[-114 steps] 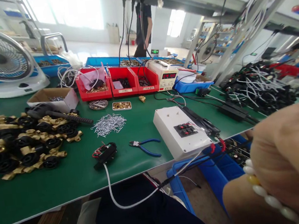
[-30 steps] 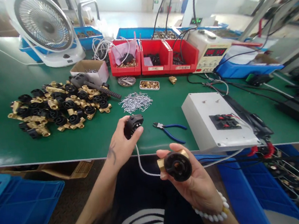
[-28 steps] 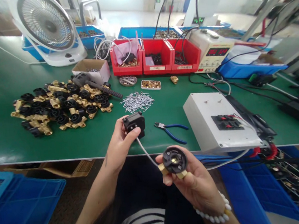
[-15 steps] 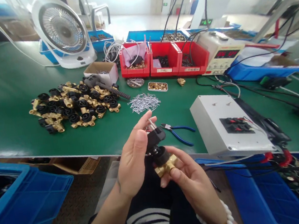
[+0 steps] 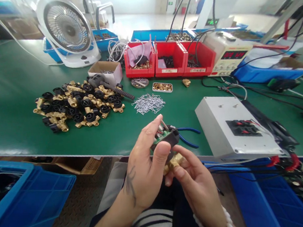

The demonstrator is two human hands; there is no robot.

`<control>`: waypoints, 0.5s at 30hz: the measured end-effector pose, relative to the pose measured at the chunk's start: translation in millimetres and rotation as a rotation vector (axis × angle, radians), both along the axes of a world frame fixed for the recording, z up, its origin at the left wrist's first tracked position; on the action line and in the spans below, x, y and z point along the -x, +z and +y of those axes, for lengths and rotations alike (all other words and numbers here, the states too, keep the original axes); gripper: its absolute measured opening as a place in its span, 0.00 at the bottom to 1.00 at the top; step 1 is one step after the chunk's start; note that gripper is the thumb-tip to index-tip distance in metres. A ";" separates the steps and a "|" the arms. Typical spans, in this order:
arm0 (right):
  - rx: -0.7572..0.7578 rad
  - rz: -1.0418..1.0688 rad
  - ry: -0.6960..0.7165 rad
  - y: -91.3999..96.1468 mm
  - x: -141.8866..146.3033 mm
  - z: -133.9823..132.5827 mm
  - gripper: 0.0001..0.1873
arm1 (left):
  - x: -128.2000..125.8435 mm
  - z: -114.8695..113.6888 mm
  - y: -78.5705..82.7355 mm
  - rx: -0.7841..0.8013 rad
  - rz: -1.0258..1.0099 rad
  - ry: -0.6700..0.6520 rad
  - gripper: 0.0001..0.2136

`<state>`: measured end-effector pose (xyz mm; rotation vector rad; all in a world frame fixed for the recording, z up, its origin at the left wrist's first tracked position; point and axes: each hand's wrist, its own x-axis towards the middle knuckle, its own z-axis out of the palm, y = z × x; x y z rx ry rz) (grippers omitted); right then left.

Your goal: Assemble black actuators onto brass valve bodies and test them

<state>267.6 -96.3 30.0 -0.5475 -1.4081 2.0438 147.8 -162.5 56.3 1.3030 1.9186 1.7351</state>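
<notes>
My left hand point(image 5: 146, 161) is closed on a black actuator housing point(image 5: 169, 138), thumb in front and fingers behind. A green circuit board and a metal pin show in its open top. Just below, my right hand point(image 5: 195, 174) grips a brass valve body point(image 5: 176, 161) between thumb and fingers. The housing sits right above the valve; my left thumb hides where the two meet. Behind them on the bench lie blue-handled cutting pliers point(image 5: 188, 133), their jaws partly covered by the housing. A pile of silvery cotter pins point(image 5: 149, 103) lies farther back.
Brass valves with black collars point(image 5: 76, 105) are heaped at left. Red bins point(image 5: 171, 62), a tin of brass parts point(image 5: 162, 87) and a fan point(image 5: 69, 31) stand behind. A grey box point(image 5: 235, 126) and power supply point(image 5: 228, 53) are at right. Blue crates point(image 5: 26, 193) flank the bench below.
My left hand has turned and tilted the black housing, so its circuit board now faces me. The housing has come down closer over the brass valve, whose black collar is now mostly hidden.
</notes>
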 end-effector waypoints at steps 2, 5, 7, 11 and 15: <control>0.090 0.019 -0.004 1.3 2.2 5.1 0.17 | 1.9 -3.7 -5.5 0.043 0.061 -0.022 0.27; 0.158 0.010 -0.047 4.6 3.0 10.1 0.19 | 1.1 -8.5 -14.1 0.105 0.247 0.002 0.38; 0.122 -0.016 -0.060 5.2 1.2 10.6 0.20 | -0.9 -10.0 -18.0 0.115 0.353 0.040 0.40; -0.066 -0.088 -0.076 -0.9 -2.9 15.3 0.21 | -4.5 -10.1 -19.6 0.088 0.398 0.120 0.38; -0.372 -0.054 -0.292 -6.8 3.1 31.7 0.27 | -11.0 -10.1 -18.2 0.063 0.300 0.108 0.35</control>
